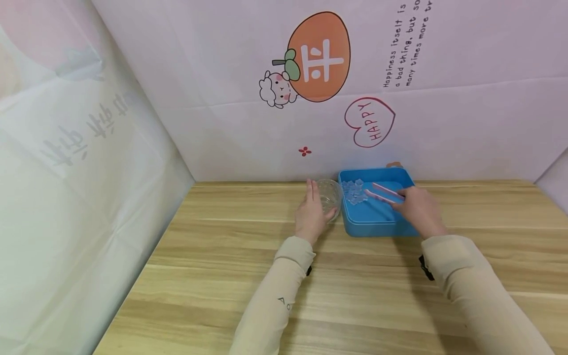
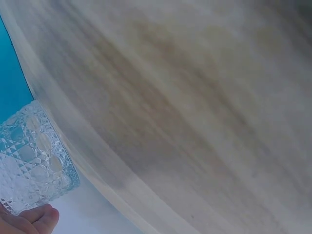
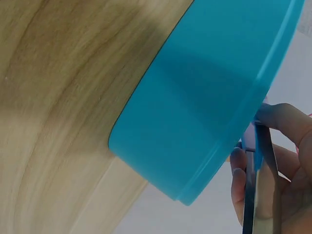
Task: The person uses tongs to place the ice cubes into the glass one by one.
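- Left arm: reaches forward from the bottom of the head view, angled slightly right; left sleeve [image 1: 270, 301] ends at the wrist.
- Left hand [image 1: 312, 214]: holds the clear cup [image 1: 330, 195]; fingers extended forward along its left side, thumb across the near side, cup clamped between.
- Clear cup: on the worktop [image 1: 364, 296], just beside the left wall of the blue tray [image 1: 377, 229]; patterned side visible in the left wrist view.
- Right arm: comes in from lower right, slanting forward and left; right sleeve [image 1: 479, 291] ends at the wrist.
- Right hand [image 1: 421, 209]: above the tray's right side; fingers clamped on the pink tweezers [image 1: 381, 198], which point left.
- Tweezers: two arms apart; tips near the clear pieces [image 1: 353, 190], contact cannot be told.
- Clear pieces: grouped at the tray's left end.
- Right wrist view: fingers beside the tray rim.
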Demonstrator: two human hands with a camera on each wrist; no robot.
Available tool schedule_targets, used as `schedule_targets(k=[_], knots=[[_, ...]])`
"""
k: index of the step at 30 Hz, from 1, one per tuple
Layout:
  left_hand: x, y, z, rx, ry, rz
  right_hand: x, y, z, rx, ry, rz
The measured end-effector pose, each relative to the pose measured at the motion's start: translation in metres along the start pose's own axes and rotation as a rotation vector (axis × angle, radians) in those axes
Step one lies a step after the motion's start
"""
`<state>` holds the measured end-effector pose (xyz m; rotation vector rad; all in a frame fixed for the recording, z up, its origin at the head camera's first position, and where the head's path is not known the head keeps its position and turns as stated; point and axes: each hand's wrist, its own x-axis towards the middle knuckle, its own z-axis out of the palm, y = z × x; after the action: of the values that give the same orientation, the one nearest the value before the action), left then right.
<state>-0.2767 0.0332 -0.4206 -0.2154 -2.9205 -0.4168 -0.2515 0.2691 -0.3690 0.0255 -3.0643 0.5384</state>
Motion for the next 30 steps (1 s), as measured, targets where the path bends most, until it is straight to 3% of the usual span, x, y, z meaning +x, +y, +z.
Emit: schedule_targets(k=[18, 30], knots=[[0.000, 0.000, 0.002, 0.000, 0.012, -0.014, 0.005, -0.004, 0.004, -0.053, -0.093, 0.037], [-0.001, 0.001, 0.000, 0.001, 0.023, -0.012, 0.008, -0.011, 0.011, -0.005, -0.103, 0.040]])
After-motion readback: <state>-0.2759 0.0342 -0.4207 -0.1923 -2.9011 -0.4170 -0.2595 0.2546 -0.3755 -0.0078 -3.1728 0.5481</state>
